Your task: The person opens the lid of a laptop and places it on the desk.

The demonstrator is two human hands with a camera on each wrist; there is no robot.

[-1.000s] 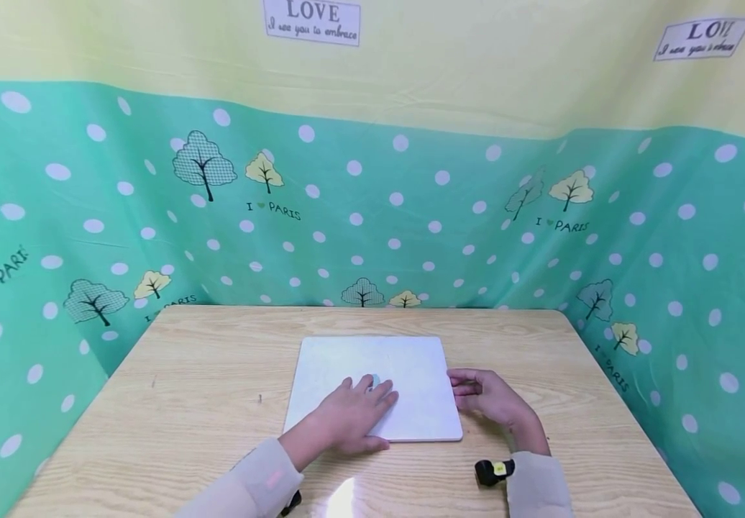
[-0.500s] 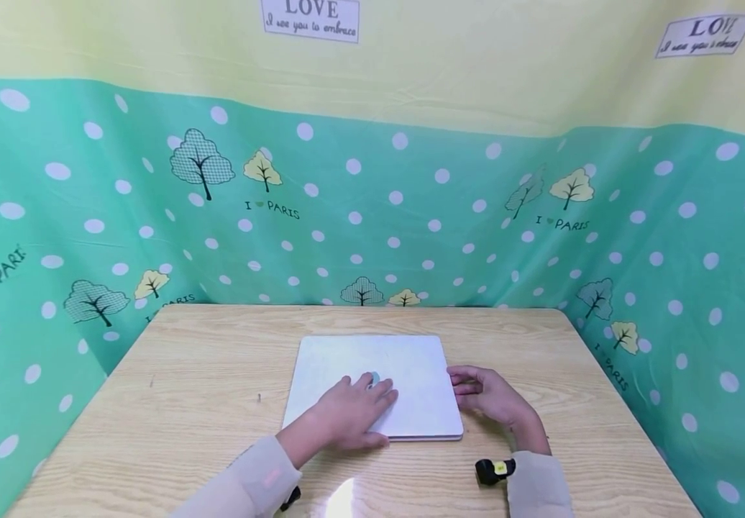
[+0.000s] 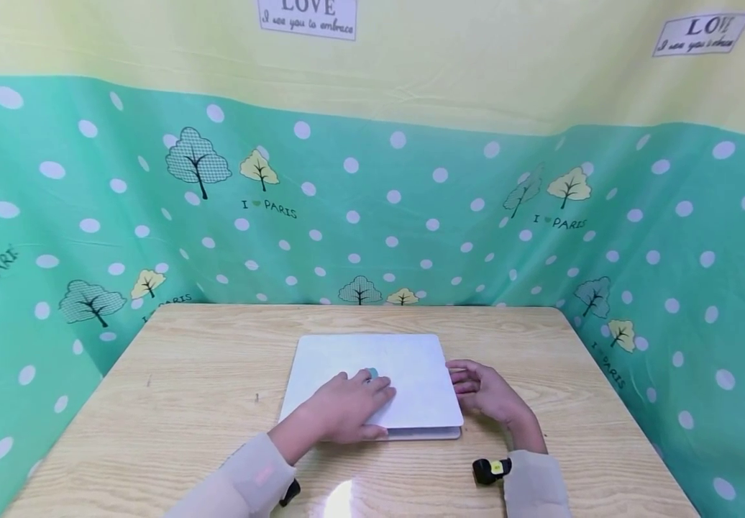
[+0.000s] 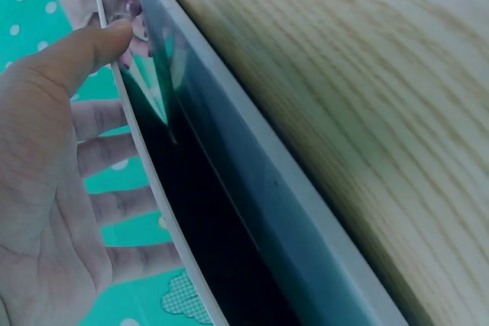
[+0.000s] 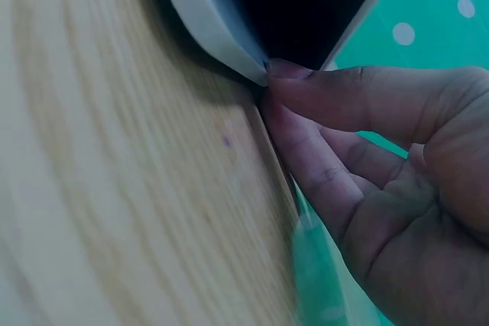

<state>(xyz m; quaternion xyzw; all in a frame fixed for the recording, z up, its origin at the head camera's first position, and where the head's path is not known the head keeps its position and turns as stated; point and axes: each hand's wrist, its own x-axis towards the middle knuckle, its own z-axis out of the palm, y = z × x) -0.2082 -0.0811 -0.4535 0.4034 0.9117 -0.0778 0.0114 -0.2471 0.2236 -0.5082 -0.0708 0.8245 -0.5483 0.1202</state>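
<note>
A silver laptop [image 3: 414,396] lies on the table with its lid [image 4: 157,169] raised a little at the front, so a narrow gap shows above the base [image 4: 260,173]. My left hand [image 3: 349,409] is on the lid, its thumb at the front edge and its fingers spread over the outer face. A small blue-green mark [image 3: 372,373] on the lid shows beside those fingers. At the laptop's right side, my right hand [image 3: 492,396] holds the base, its thumb [image 5: 294,74] on the corner edge and its other fingers low beside it. The dark inside shows in both wrist views.
The wood-grain table [image 3: 204,388] has rounded far corners. Behind and beside it hangs a green and yellow printed curtain [image 3: 372,194]. Black wrist devices [image 3: 492,471] sit by the sleeves, and a tiny dark speck [image 3: 257,397] lies left of the laptop.
The lid's front edge has risen from closed to slightly raised, the left thumb moving up with it. My right hand stays at the laptop's right side. The head view has shifted slightly.
</note>
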